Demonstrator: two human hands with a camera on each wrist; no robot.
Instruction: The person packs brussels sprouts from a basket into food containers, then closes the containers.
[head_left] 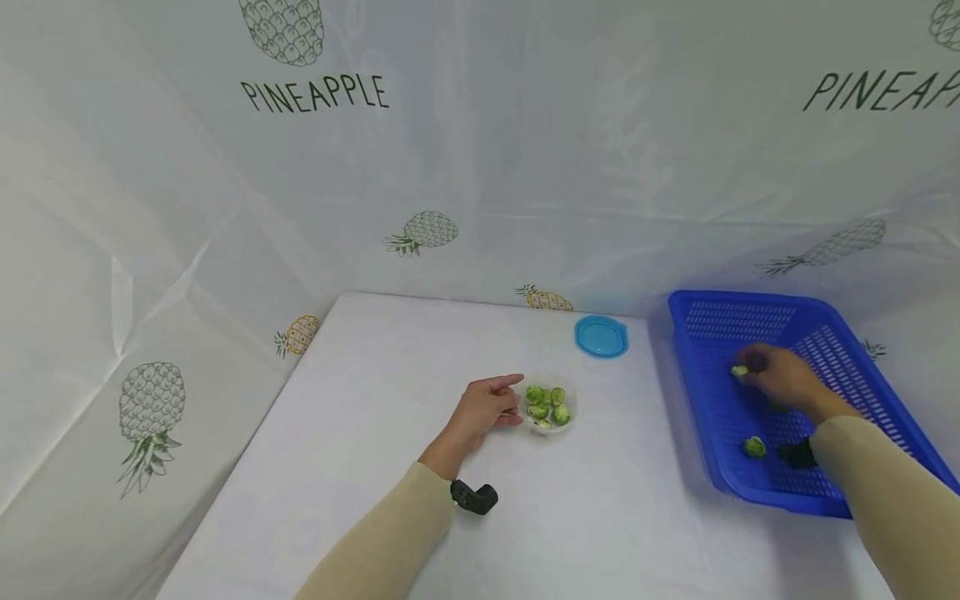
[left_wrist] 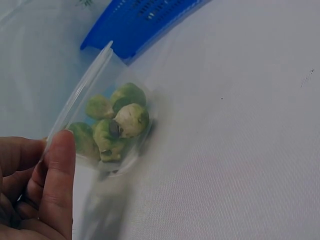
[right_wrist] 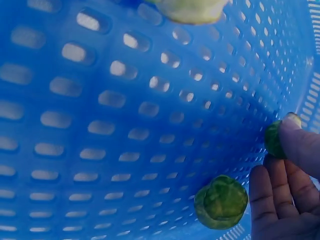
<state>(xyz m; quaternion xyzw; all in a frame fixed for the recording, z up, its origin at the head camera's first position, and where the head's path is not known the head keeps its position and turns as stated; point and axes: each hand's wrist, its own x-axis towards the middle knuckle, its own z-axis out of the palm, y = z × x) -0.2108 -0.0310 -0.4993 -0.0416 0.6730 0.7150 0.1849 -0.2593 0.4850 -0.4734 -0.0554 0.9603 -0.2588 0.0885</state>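
Note:
A small clear plastic container (head_left: 573, 402) stands on the white table with several Brussels sprouts (head_left: 537, 411) inside. My left hand (head_left: 483, 408) pinches its rim between thumb and fingers, as the left wrist view shows; the container wall (left_wrist: 139, 162) looks see-through there. Over in the blue basket (head_left: 693, 392), my right hand (head_left: 783, 377) holds one sprout (right_wrist: 273, 140) between thumb and fingers. Beside those fingers another sprout (right_wrist: 221, 202) lies on the basket floor. A pale sprout (right_wrist: 192, 7) shows at the top edge of the right wrist view, partly cut off.
A light blue lid (head_left: 602, 337) lies on the table behind the container, to its right. The perforated basket takes up the right side. Behind the table hangs a white sheet (head_left: 480, 167) printed with pineapples.

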